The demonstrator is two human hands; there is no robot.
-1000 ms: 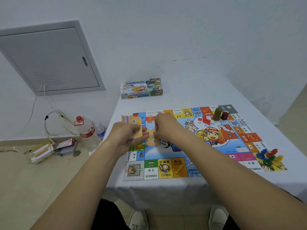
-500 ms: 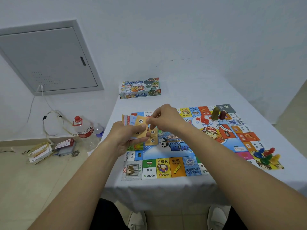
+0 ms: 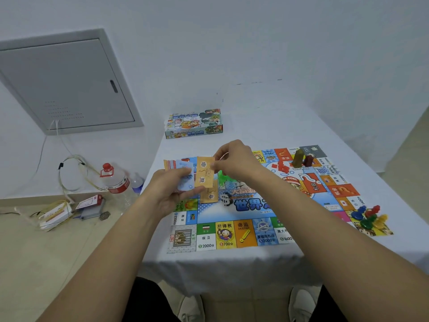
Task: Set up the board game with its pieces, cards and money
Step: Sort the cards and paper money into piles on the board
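One orange paper card (image 3: 204, 173), which half a second ago lay against the fan of cards (image 3: 178, 175) gripped in our left hand (image 3: 170, 194), is now lifted clear, pinched by our right hand's (image 3: 236, 161) fingers above the colourful game board (image 3: 253, 217) on the white-clothed worktop (image 3: 267, 126), left of frame centre, so sorting continues.

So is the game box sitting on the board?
No, the box sits on the table beyond the board, apart from it.

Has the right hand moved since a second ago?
Yes. The right hand has risen away from the game board, lifting an orange card off the stack held in the left hand; earlier it sat low beside that hand.
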